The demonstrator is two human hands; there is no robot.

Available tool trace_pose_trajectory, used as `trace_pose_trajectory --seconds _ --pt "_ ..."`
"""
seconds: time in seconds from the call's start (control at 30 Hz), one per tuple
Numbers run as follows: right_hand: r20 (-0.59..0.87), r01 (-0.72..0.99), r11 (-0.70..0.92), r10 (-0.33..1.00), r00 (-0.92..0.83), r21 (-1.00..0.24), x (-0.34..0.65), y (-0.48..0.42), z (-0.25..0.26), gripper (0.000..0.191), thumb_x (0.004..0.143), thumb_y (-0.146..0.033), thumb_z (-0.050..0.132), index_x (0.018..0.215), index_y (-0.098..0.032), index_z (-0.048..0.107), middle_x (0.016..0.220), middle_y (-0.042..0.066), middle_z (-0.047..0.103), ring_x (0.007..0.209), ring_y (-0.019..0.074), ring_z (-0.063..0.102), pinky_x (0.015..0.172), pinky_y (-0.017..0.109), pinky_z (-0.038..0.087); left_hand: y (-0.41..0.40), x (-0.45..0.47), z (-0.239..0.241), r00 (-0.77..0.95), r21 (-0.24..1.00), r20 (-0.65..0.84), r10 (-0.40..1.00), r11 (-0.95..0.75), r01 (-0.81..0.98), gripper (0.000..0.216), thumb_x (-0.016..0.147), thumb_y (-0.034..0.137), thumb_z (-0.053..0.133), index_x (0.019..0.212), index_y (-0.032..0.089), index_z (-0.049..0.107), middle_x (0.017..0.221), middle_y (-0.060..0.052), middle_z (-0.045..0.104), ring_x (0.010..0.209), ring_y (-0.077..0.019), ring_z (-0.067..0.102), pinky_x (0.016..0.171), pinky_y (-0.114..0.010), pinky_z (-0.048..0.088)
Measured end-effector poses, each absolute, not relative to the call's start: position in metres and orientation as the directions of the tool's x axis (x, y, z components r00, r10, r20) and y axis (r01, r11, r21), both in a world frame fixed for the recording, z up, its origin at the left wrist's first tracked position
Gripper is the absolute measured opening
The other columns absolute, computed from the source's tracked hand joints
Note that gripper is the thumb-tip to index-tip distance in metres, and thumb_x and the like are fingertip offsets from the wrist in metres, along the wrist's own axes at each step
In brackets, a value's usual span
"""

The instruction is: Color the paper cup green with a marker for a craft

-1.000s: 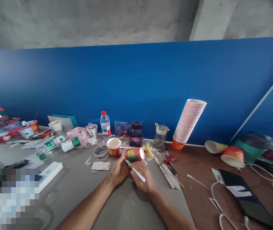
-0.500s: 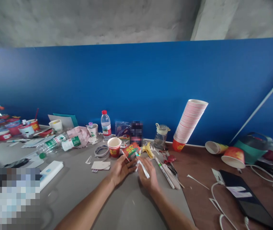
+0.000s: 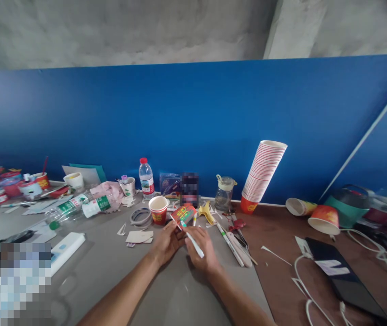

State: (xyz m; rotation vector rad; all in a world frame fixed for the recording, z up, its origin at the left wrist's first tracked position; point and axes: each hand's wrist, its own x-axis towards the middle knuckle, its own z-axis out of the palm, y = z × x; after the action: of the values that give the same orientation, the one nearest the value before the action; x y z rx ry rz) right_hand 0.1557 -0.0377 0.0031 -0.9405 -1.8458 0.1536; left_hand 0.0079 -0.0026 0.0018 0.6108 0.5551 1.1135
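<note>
My left hand (image 3: 166, 244) grips the near edge of a red printed paper piece (image 3: 184, 214) with yellow and green markings. My right hand (image 3: 203, 250) is closed around a white marker (image 3: 195, 245), its pale teal tip at the near left part of the red piece. A second small tip, yellow and white, shows by the right edge of the piece; what it belongs to is hidden. Just left of the piece stands a red and white paper cup (image 3: 158, 211). To its right lies a yellow crumpled shape (image 3: 207, 213).
A tall leaning stack of paper cups (image 3: 263, 174) stands at the back right, near a lidded glass jar (image 3: 224, 192). Markers (image 3: 230, 244) lie right of my hands. Left are tape rolls (image 3: 141, 218), a red-capped bottle (image 3: 146, 179) and card scraps (image 3: 139, 237). A blue partition (image 3: 193, 117) rises behind.
The marker in my right hand has shifted left, its tip now nearer the left side of the red piece. The whole view has moved slightly, with things further left in the frame.
</note>
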Motion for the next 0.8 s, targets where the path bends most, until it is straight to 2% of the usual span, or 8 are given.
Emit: trace_pose_trajectory --seconds 0.07,0.23,0.3,0.43,0.63,0.8 --pt "0.732 0.515 0.71 0.648 -0.211 -0.48 0.154 -0.038 0.003 0.034 0.086 -0.017 0.048 0.116 -0.024 0.062 0.101 0.007 0.07 0.096 0.0228 0.063 0.085 0.039 0.049 -0.002 0.008 0.001 0.333 0.698 -0.1 0.938 0.305 -0.648 0.017 0.08 0.027 0.064 0.093 0.017 0.059 0.081 -0.004 0.07 0.07 -0.017 0.067 0.066 -0.03 0.053" --pt "0.753 0.573 0.622 0.658 -0.015 -0.533 0.164 -0.032 0.0 0.029 0.088 -0.019 0.045 0.111 -0.021 0.063 0.103 0.009 0.069 0.095 0.0236 0.062 0.084 0.04 0.048 -0.004 0.011 0.004 0.309 0.707 -0.155 0.938 0.324 -0.628 0.024 0.076 0.025 0.069 0.097 0.017 0.06 0.09 -0.007 0.071 0.084 -0.0227 0.069 0.072 -0.033 0.053" --pt "0.748 0.559 0.64 0.662 -0.051 -0.528 0.163 -0.033 0.0 0.03 0.088 -0.018 0.046 0.112 -0.021 0.062 0.102 0.009 0.069 0.094 0.0235 0.062 0.083 0.04 0.049 -0.004 0.012 0.004 0.306 0.708 -0.155 0.939 0.322 -0.628 0.023 0.075 0.024 0.069 0.096 0.017 0.06 0.088 -0.006 0.071 0.08 -0.0208 0.069 0.07 -0.031 0.053" --pt "0.74 0.501 0.73 0.631 -0.233 -0.465 0.157 -0.037 0.001 0.033 0.086 -0.017 0.049 0.115 -0.024 0.061 0.101 0.008 0.069 0.095 0.0226 0.063 0.084 0.039 0.048 -0.002 0.011 0.0 0.291 0.701 -0.113 0.95 0.283 -0.654 0.015 0.075 0.023 0.069 0.086 0.017 0.061 0.075 -0.002 0.069 0.067 -0.0144 0.067 0.064 -0.026 0.051" --pt "0.756 0.582 0.618 0.654 -0.008 -0.529 0.165 -0.032 0.001 0.029 0.088 -0.019 0.046 0.112 -0.022 0.062 0.102 0.008 0.068 0.094 0.0241 0.062 0.084 0.041 0.048 -0.005 0.013 0.003 0.285 0.713 -0.157 0.945 0.309 -0.629 0.02 0.072 0.023 0.072 0.087 0.017 0.06 0.084 -0.005 0.071 0.081 -0.0213 0.07 0.072 -0.03 0.051" --pt "0.739 0.525 0.688 0.656 -0.153 -0.501 0.16 -0.035 0.0 0.03 0.086 -0.016 0.047 0.112 -0.023 0.062 0.103 0.008 0.068 0.094 0.0231 0.062 0.083 0.039 0.049 -0.005 0.015 0.004 0.275 0.711 -0.129 0.953 0.282 -0.644 0.014 0.072 0.023 0.072 0.079 0.019 0.061 0.075 -0.001 0.07 0.07 -0.0159 0.068 0.064 -0.025 0.05"
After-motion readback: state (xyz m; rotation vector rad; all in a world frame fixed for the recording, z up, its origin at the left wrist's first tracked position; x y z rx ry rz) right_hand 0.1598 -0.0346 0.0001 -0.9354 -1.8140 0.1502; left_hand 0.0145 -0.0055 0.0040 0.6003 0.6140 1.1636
